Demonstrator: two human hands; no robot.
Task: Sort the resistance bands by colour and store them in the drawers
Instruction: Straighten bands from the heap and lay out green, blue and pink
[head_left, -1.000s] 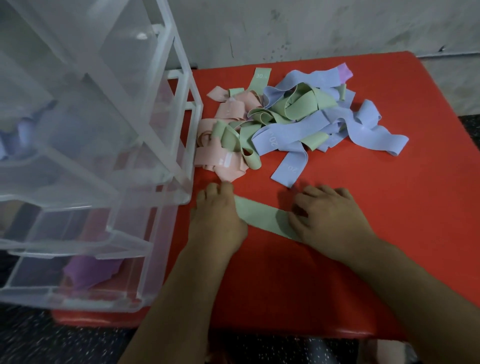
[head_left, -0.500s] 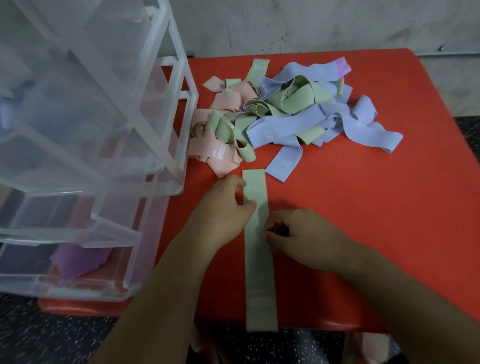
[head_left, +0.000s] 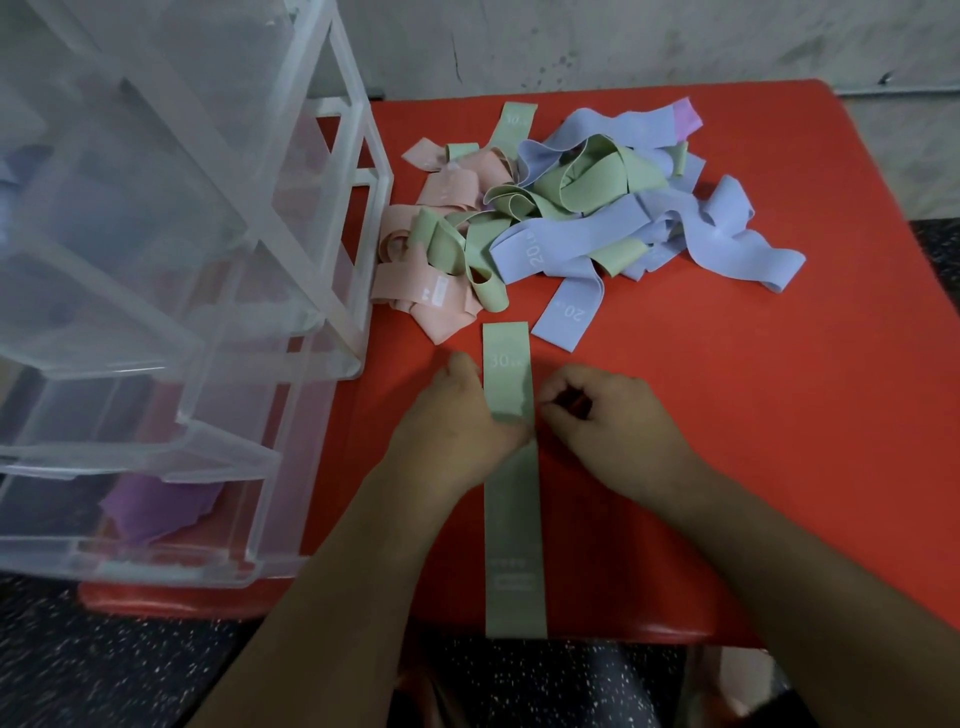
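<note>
Left hand (head_left: 457, 415), right hand (head_left: 618, 421) pinch green band (head_left: 511, 519) mid-length; band now turned lengthwise, flat (fold next, probably).

Dim, flat indoor light, no clear source. Soft short shadows under the heap of pastel fabric bands (head_left: 571, 218). Weak sheen on the hazy clear plastic drawer unit (head_left: 156, 260). Wide-angle bowing at edges. "30" on the flat pale-green fabric band (head_left: 511, 519) is legible, lower print smeared.
</note>
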